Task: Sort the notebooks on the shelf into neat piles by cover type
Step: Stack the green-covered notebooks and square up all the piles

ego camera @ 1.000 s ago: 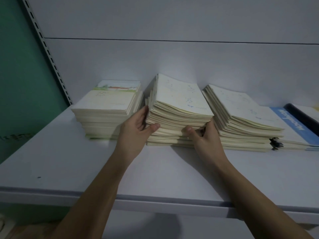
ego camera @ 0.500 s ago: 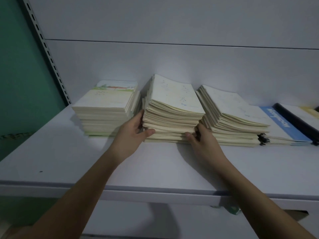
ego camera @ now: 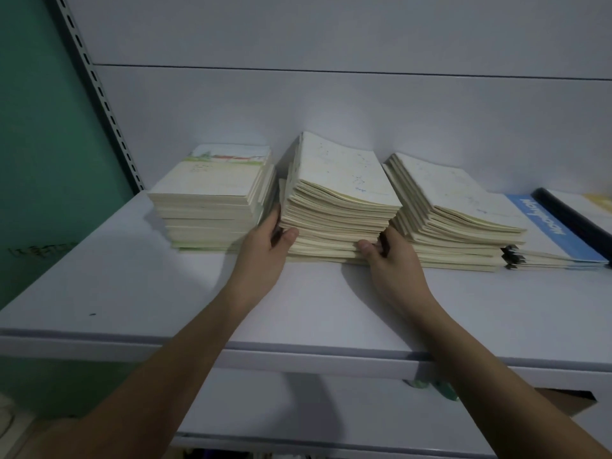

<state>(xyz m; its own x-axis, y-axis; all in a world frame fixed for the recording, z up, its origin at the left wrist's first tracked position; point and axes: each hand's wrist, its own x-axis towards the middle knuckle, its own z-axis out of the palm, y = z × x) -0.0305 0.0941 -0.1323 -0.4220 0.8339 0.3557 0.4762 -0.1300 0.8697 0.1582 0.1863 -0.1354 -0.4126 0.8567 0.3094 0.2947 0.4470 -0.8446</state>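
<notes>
Three piles of pale notebooks stand on the white shelf (ego camera: 132, 286). The middle pile (ego camera: 337, 193) has cream covers with small blue marks and its upper part leans. My left hand (ego camera: 265, 246) grips its left side, thumb on the front edges, fingers hidden between this pile and the left one. My right hand (ego camera: 390, 260) grips its lower right corner, thumb on the front edges, fingers tucked into the gap beside the right pile. The left pile (ego camera: 212, 193) has a landscape-picture cover. The right pile (ego camera: 453, 207) slumps to the right.
A blue-and-white notebook (ego camera: 556, 226) lies flat right of the piles, with a black-spined one (ego camera: 569, 213) beyond it. A perforated shelf upright (ego camera: 99, 94) and a green wall (ego camera: 39, 160) stand at the left. The shelf's front edge runs below my forearms.
Both hands stay on the middle pile; the right thumb has settled on its lower right corner. The pile looks a little squarer. The view has shifted slightly.
</notes>
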